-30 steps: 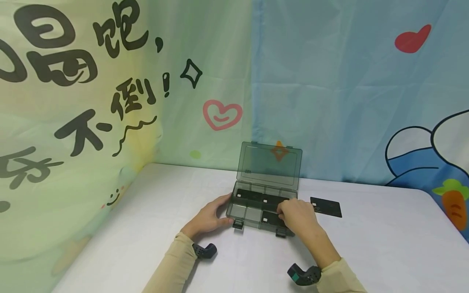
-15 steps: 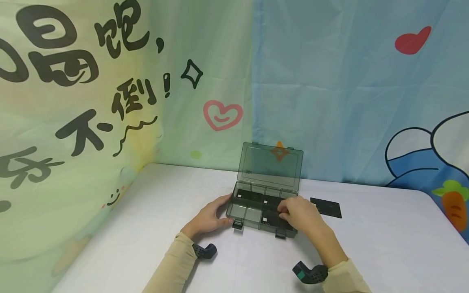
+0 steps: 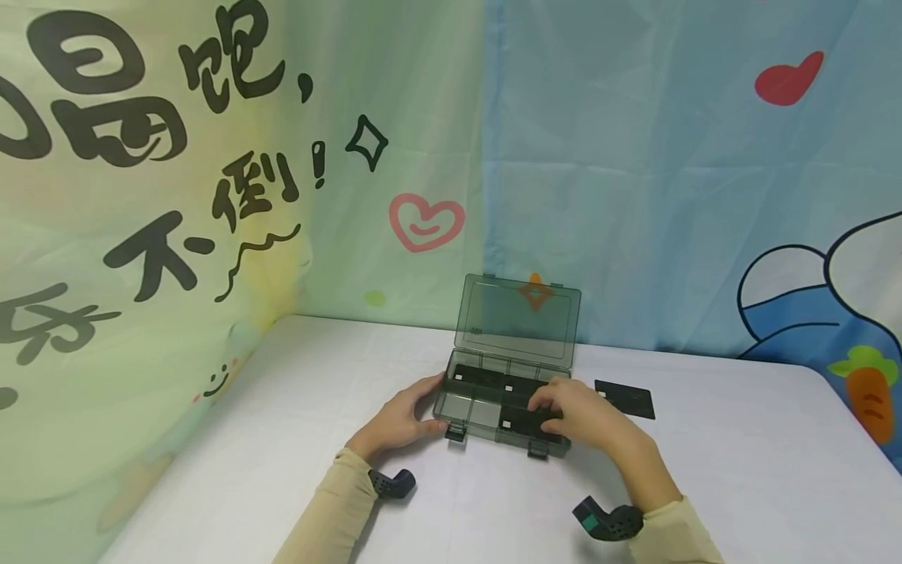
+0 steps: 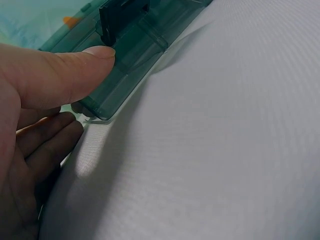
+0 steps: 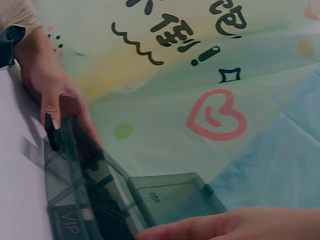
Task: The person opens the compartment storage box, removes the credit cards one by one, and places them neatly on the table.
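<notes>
A transparent dark-green compartment box (image 3: 472, 411) stands on the table with its lid (image 3: 517, 321) raised. My left hand (image 3: 402, 419) holds its left end, the thumb against the front near a latch (image 4: 122, 17) and the fingers at the side. Black cards lie inside: one at the left (image 3: 479, 376), one in the middle (image 3: 517, 388), partly behind my right fingers, and one in the front right part (image 3: 521, 421). My right hand (image 3: 585, 411) is over that front card, thumb and fingers spread apart. In the right wrist view a card (image 5: 70, 222) shows "VIP" lettering.
Another black card (image 3: 627, 399) lies on the white table (image 3: 740, 454), right of the box. Behind the box hangs a printed cloth (image 3: 634, 157), and the lid stands close to it. Each wrist carries a dark camera (image 3: 606, 518).
The front right card has come to lie flat in the box. My right thumb and fingers have parted from their pinch, and the wrist has shifted right. My left hand stays put.
</notes>
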Demonstrator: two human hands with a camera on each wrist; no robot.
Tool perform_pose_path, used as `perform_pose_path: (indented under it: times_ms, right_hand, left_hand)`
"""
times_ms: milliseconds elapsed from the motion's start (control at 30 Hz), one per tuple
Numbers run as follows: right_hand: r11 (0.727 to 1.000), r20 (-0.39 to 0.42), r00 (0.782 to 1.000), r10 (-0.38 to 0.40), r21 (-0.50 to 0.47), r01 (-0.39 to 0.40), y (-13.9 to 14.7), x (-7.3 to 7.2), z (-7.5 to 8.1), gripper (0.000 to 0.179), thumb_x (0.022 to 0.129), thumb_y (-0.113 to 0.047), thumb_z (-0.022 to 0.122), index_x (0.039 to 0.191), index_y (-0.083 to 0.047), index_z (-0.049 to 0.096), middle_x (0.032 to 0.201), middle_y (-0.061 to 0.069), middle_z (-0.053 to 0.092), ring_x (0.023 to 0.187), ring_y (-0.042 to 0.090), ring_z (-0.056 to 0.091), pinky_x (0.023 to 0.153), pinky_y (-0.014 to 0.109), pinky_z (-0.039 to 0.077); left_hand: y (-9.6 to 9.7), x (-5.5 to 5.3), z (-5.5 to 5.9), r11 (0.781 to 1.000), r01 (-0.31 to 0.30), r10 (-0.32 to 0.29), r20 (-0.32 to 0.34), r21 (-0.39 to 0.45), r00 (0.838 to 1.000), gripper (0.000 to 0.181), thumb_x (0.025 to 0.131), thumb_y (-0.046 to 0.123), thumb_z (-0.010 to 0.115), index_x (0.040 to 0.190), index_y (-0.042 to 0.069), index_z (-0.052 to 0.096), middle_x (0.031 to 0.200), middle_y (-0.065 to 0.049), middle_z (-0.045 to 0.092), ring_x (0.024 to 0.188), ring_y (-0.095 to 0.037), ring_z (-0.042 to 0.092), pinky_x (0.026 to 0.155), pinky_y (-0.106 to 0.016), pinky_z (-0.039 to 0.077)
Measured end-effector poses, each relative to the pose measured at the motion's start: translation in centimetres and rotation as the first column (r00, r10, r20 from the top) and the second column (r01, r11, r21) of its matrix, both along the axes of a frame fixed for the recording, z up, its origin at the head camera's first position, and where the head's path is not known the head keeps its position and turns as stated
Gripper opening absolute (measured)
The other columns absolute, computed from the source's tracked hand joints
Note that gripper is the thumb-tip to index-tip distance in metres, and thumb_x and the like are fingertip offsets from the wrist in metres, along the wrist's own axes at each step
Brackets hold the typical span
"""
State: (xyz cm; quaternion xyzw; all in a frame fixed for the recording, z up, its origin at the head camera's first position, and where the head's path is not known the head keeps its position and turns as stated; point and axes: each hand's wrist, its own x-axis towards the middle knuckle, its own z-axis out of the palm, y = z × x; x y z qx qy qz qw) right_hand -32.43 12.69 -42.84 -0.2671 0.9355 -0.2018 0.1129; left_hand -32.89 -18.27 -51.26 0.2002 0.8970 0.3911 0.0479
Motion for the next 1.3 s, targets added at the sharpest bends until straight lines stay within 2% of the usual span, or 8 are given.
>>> perform_pose_path:
  times_ms: [133,267,667,767,900,1000,1133,1300]
  right_hand:
    - [1.0,0.11,0.994,-0.011,-0.02,0.013,0.4,0.1,0.3,0.036,0.08,-0.005,0.073,0.114,-0.016,0.064,0.107,0.004,0.066,0.101,0.024,0.062,0.08,0.039,0.055]
    - [0.999,0.16,0.987,-0.02,-0.025,0.025,0.7,0.2,0.2,0.042,0.081,0.001,0.069,0.119,-0.017,0.062,0.113,0.007,0.066,0.108,0.027,0.061,0.081,0.039,0.056]
    - [0.998,0.126,0.992,0.021,-0.053,-0.014,1.1,0.0,-0.3,0.046,0.083,0.005,0.065,0.124,-0.015,0.062,0.122,0.01,0.064,0.112,0.029,0.061,0.084,0.041,0.056]
    - [0.998,0.117,0.993,0.025,-0.062,-0.018,1.3,-0.2,-0.4,0.046,0.083,0.002,0.066,0.124,-0.018,0.063,0.123,0.006,0.064,0.1,0.021,0.062,0.074,0.033,0.055]
    - [0.994,0.133,0.989,0.058,-0.1,-0.045,1.6,-0.6,-0.3,0.044,0.084,-0.003,0.067,0.125,-0.019,0.063,0.087,0.001,0.064,0.069,0.008,0.049,0.055,0.022,0.042]
    - [0.989,0.15,0.985,0.085,-0.132,-0.065,1.8,-0.8,-0.4,0.042,0.085,-0.006,0.068,0.125,-0.018,0.063,0.078,-0.003,0.06,0.065,0.006,0.047,0.053,0.02,0.043]
    - [0.985,0.153,0.983,0.099,-0.157,-0.075,2.0,-1.1,-0.5,0.038,0.086,-0.01,0.068,0.123,-0.019,0.064,0.101,-0.001,0.067,0.081,0.005,0.058,0.061,0.021,0.05]
    - [0.979,0.153,0.981,0.118,-0.18,-0.09,2.3,-1.3,-0.7,0.03,0.088,-0.014,0.067,0.116,-0.021,0.068,0.109,0.0,0.069,0.088,0.007,0.064,0.067,0.021,0.053]
  left_hand:
    - [-0.1,0.1,0.1,1.0,0.004,-0.004,0.0,0.009,1.0,0.082,0.079,0.032,0.071,0.149,0.012,0.032,0.152,-0.009,0.037,0.141,-0.031,0.032,0.117,-0.052,0.024]
    - [-0.1,0.2,0.0,1.0,-0.004,0.004,0.009,0.002,1.0,0.082,0.079,0.032,0.071,0.149,0.013,0.032,0.152,-0.008,0.036,0.142,-0.03,0.031,0.118,-0.05,0.023]
    - [0.0,0.1,-0.2,1.0,-0.005,0.005,0.014,-0.006,1.0,0.082,0.079,0.035,0.071,0.149,0.015,0.032,0.153,-0.007,0.036,0.142,-0.03,0.031,0.118,-0.051,0.023]
    - [0.0,0.1,-0.2,1.0,-0.005,0.005,0.017,-0.005,1.0,0.082,0.079,0.035,0.071,0.149,0.016,0.032,0.153,-0.007,0.035,0.142,-0.03,0.031,0.118,-0.051,0.023]
    - [0.1,0.1,-0.1,1.0,-0.008,0.008,0.019,-0.006,1.0,0.083,0.079,0.035,0.071,0.149,0.016,0.032,0.153,-0.006,0.035,0.142,-0.029,0.03,0.118,-0.051,0.022]
    - [0.1,0.2,0.0,1.0,-0.011,0.011,0.02,-0.003,1.0,0.083,0.079,0.035,0.071,0.149,0.016,0.032,0.153,-0.006,0.035,0.142,-0.03,0.031,0.118,-0.051,0.022]
    - [0.1,0.2,0.1,1.0,-0.014,0.014,0.016,-0.006,1.0,0.082,0.079,0.035,0.071,0.149,0.016,0.032,0.153,-0.006,0.035,0.142,-0.03,0.031,0.117,-0.051,0.023]
    - [0.0,0.1,0.1,1.0,-0.019,0.019,0.014,-0.02,1.0,0.082,0.079,0.034,0.071,0.149,0.016,0.032,0.153,-0.006,0.035,0.142,-0.029,0.031,0.117,-0.05,0.023]
